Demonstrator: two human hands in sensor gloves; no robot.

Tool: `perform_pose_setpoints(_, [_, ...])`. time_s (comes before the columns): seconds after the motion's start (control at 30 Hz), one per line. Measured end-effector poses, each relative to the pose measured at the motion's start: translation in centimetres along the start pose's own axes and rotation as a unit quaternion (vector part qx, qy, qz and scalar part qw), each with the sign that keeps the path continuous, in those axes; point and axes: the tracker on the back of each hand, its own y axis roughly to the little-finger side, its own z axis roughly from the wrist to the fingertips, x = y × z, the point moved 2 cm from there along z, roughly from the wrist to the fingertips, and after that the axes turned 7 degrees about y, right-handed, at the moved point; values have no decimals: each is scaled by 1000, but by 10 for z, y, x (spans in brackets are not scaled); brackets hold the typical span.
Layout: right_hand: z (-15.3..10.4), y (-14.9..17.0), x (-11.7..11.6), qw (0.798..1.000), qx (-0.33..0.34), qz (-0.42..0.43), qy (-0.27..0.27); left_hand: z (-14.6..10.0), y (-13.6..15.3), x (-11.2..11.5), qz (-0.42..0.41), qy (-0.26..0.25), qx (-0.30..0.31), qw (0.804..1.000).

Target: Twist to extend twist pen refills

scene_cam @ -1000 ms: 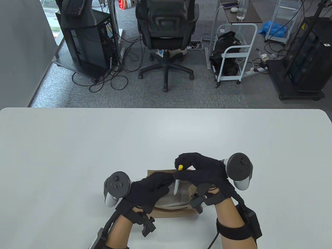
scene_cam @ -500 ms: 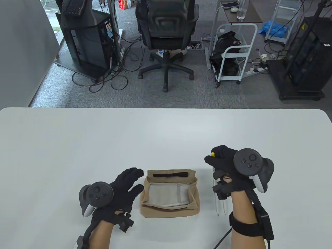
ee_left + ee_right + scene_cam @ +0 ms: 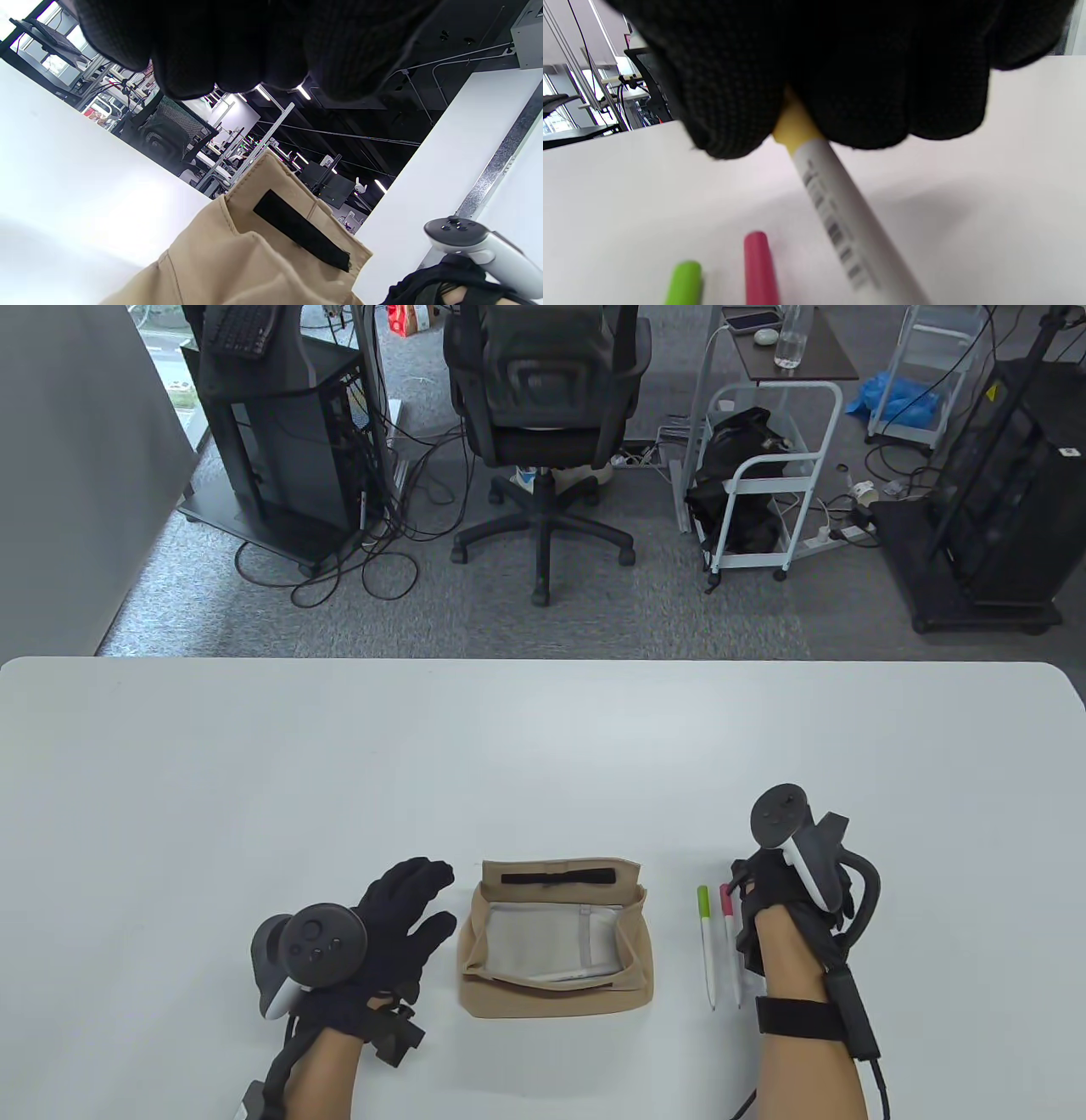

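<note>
A white-barrelled twist pen with a yellow end [image 3: 814,169] sits in the right hand [image 3: 776,899], the gloved fingers [image 3: 848,84] closed around its yellow end in the right wrist view; the table view hides this pen under the hand. Just at 9 o'clock of that hand, two more white pens lie side by side on the white desk [image 3: 543,746], running from 12 to 6 o'clock: a pink-capped pen [image 3: 730,937] beside the hand and a green-capped pen [image 3: 706,942] just at 9 o'clock of it, close together, whether touching I cannot tell. Further toward 9 o'clock sits an open beige fabric pouch with a black strip on its flap [image 3: 556,937]. The left hand [image 3: 399,925] rests at 9 o'clock of the pouch, its grip apart, fingers spread flat and holding nothing.
</note>
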Motion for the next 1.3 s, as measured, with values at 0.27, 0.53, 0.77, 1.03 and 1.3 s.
perform_pose_setpoints(0.27, [2,5,-21,1000,-4,-27,5,-1,1,0,4,-1,0,1000])
perform_pose_setpoints(0.53, [4,8,-34,999,-6,-45,5,-1,1,1,9,5,-4,1000])
perform_pose_setpoints(0.77, [5,9,-38,999,-10,-50,6,-1,1,2,12,10,-6,1000])
perform_pose_setpoints(1.03, [4,10,-38,998,-17,-53,1,0,0,3,14,15,-8,1000])
perform_pose_setpoints(1.3, [4,11,-28,999,-25,-31,-2,0,1,4,14,17,-9,1000])
